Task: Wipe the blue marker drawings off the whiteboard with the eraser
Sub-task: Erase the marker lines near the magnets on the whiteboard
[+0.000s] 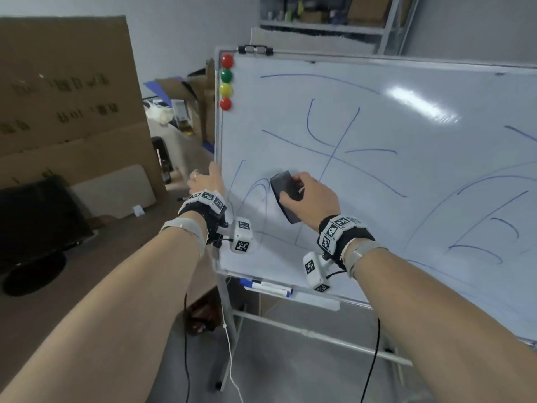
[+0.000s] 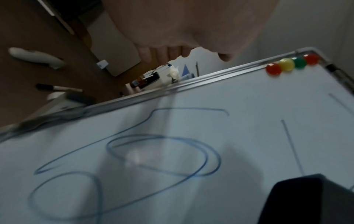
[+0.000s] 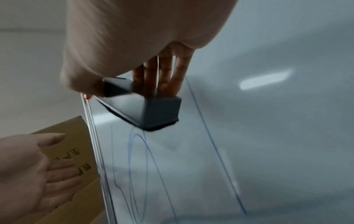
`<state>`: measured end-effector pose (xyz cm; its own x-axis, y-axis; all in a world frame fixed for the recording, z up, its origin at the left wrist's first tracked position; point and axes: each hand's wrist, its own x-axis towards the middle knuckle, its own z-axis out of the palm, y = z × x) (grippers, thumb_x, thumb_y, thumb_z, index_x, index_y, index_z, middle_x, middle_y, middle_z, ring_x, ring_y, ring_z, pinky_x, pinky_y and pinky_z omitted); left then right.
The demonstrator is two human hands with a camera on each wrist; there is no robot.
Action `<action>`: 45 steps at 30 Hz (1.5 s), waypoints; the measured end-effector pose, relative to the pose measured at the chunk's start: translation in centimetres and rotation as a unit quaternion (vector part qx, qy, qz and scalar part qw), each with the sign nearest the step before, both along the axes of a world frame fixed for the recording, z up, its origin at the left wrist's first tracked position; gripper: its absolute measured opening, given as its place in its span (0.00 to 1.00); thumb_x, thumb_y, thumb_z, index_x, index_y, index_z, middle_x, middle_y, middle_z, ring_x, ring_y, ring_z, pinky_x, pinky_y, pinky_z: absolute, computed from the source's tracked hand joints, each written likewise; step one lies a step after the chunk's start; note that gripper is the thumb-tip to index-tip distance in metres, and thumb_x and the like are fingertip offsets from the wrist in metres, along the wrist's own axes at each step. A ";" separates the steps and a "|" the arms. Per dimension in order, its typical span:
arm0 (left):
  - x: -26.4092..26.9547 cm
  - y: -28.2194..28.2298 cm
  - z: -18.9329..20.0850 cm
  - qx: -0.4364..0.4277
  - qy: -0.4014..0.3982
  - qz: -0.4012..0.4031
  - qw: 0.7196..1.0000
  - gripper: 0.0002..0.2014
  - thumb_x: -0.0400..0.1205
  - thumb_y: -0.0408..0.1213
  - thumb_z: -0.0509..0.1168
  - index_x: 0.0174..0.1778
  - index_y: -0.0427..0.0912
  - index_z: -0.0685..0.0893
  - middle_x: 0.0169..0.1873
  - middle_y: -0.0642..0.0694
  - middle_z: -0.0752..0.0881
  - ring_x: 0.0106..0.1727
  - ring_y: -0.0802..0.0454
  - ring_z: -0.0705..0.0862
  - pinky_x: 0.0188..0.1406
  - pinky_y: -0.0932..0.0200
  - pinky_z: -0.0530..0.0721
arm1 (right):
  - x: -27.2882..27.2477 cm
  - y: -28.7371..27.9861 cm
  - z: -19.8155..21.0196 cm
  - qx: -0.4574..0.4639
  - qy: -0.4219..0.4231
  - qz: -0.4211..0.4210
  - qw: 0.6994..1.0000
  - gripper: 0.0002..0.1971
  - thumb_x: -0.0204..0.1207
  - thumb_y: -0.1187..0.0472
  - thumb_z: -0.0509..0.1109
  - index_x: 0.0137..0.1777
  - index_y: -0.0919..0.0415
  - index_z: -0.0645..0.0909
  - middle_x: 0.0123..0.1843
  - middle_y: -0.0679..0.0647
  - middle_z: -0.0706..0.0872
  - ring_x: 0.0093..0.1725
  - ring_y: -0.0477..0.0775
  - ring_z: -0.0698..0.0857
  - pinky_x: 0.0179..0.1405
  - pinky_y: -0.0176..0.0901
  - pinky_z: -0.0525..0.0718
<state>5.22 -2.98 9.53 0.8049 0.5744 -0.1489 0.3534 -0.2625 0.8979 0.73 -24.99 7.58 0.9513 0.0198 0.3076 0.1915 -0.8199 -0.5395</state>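
Note:
The whiteboard [image 1: 392,117] stands on a frame and carries blue marker lines [image 1: 334,152] across most of its face. My right hand [image 1: 302,193] grips the black eraser [image 1: 283,190], thumb on one side and fingers on the other, and holds it against the lower left part of the board beside blue loops [image 2: 162,151]. The right wrist view shows the eraser [image 3: 149,112] with its felt face on the board. My left hand [image 1: 205,180] is at the board's left edge, its fingers [image 3: 57,171] straight and spread, holding nothing.
Red, green and yellow magnets [image 1: 226,82] sit in the board's top left corner. Markers [image 1: 267,286] lie on the tray under the board. Large cardboard boxes [image 1: 66,97] stand to the left, a black monitor [image 1: 37,222] below them. Cables hang from both wrists.

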 end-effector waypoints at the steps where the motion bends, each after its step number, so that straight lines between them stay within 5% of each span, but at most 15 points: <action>1: 0.4 0.4 1.3 0.004 -0.008 -0.008 1.000 0.33 0.86 0.55 0.52 0.83 0.39 0.63 0.81 0.36 0.64 0.80 0.37 0.66 0.77 0.45 0.60 | 0.6 0.4 1.5 0.006 -0.027 -0.004 1.000 0.25 0.70 0.34 0.67 0.64 0.44 0.76 0.55 0.41 0.87 0.52 0.48 0.85 0.53 0.47 0.83; 6: 2.8 2.4 7.1 -0.047 -0.060 -0.080 0.994 0.29 0.87 0.54 0.49 0.79 0.39 0.70 0.78 0.36 0.70 0.77 0.36 0.69 0.77 0.48 0.61 | 3.7 2.6 7.9 -0.008 -0.149 -0.036 0.988 0.24 0.76 0.37 0.67 0.68 0.46 0.75 0.61 0.45 0.84 0.61 0.50 0.82 0.54 0.50 0.83; 10: 4.8 2.9 10.7 -0.103 -0.098 -0.103 0.984 0.37 0.78 0.62 0.51 0.76 0.39 0.74 0.74 0.35 0.75 0.73 0.35 0.74 0.76 0.46 0.66 | 5.8 4.1 11.8 -0.055 -0.189 -0.080 0.977 0.27 0.79 0.35 0.64 0.72 0.47 0.73 0.65 0.47 0.82 0.65 0.52 0.79 0.53 0.49 0.80; 16: 7.0 3.5 16.5 -0.119 -0.145 -0.186 0.965 0.31 0.85 0.55 0.49 0.77 0.36 0.71 0.70 0.38 0.78 0.62 0.41 0.78 0.65 0.51 0.69 | 7.9 5.4 15.5 -0.165 -0.252 -0.115 0.947 0.27 0.77 0.33 0.65 0.71 0.47 0.75 0.62 0.46 0.83 0.64 0.52 0.78 0.48 0.48 0.82; 23: 9.5 4.1 14.8 -0.064 -0.090 -0.278 0.954 0.27 0.88 0.52 0.43 0.71 0.38 0.76 0.59 0.34 0.84 0.56 0.37 0.82 0.65 0.48 0.76 | 10.4 6.1 17.5 -0.189 -0.290 -0.132 0.929 0.27 0.74 0.42 0.75 0.71 0.47 0.78 0.61 0.49 0.83 0.61 0.56 0.76 0.54 0.50 0.83; 29: 10.3 3.8 13.2 -0.040 -0.101 -0.251 0.962 0.26 0.91 0.43 0.40 0.80 0.35 0.68 0.70 0.31 0.78 0.70 0.35 0.78 0.74 0.43 0.72 | 10.6 8.0 12.6 -0.194 -0.245 -0.040 0.949 0.29 0.71 0.34 0.70 0.69 0.46 0.81 0.55 0.47 0.82 0.57 0.53 0.76 0.53 0.49 0.80; 31: 10.4 3.6 12.9 -0.055 -0.104 -0.242 0.963 0.26 0.92 0.44 0.39 0.81 0.36 0.67 0.72 0.32 0.77 0.71 0.37 0.77 0.74 0.45 0.71 | 10.5 8.2 11.4 -0.224 -0.226 0.000 0.948 0.30 0.71 0.30 0.63 0.68 0.46 0.82 0.54 0.48 0.82 0.55 0.53 0.76 0.53 0.50 0.80; 34: 11.2 3.1 12.3 -0.075 -0.111 -0.232 0.963 0.28 0.91 0.49 0.41 0.75 0.34 0.74 0.68 0.36 0.80 0.71 0.40 0.78 0.70 0.50 0.72 | 10.9 7.2 12.9 -0.238 -0.234 -0.012 0.942 0.28 0.73 0.34 0.71 0.69 0.47 0.80 0.56 0.48 0.82 0.58 0.53 0.77 0.56 0.51 0.80; 39: 11.8 2.6 11.4 -0.075 -0.131 -0.222 0.963 0.32 0.90 0.55 0.40 0.64 0.35 0.82 0.58 0.36 0.86 0.54 0.44 0.82 0.53 0.55 0.73 | 11.7 5.1 15.8 -0.083 -0.289 -0.130 0.945 0.27 0.70 0.38 0.77 0.67 0.46 0.80 0.58 0.48 0.82 0.61 0.54 0.77 0.56 0.48 0.79; 45: 12.3 2.7 11.0 -0.068 -0.122 -0.219 0.966 0.34 0.90 0.56 0.40 0.66 0.34 0.81 0.61 0.37 0.85 0.67 0.39 0.81 0.58 0.55 0.73 | 10.2 6.4 10.5 -0.162 -0.208 -0.004 0.965 0.27 0.68 0.38 0.78 0.65 0.47 0.82 0.53 0.49 0.81 0.55 0.53 0.76 0.55 0.51 0.79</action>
<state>17.56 -0.23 20.49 0.9867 0.1602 0.0263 0.0086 -0.2133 0.9769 10.97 -18.57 18.09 0.7471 0.1722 0.6420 0.3292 -0.9349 -0.1324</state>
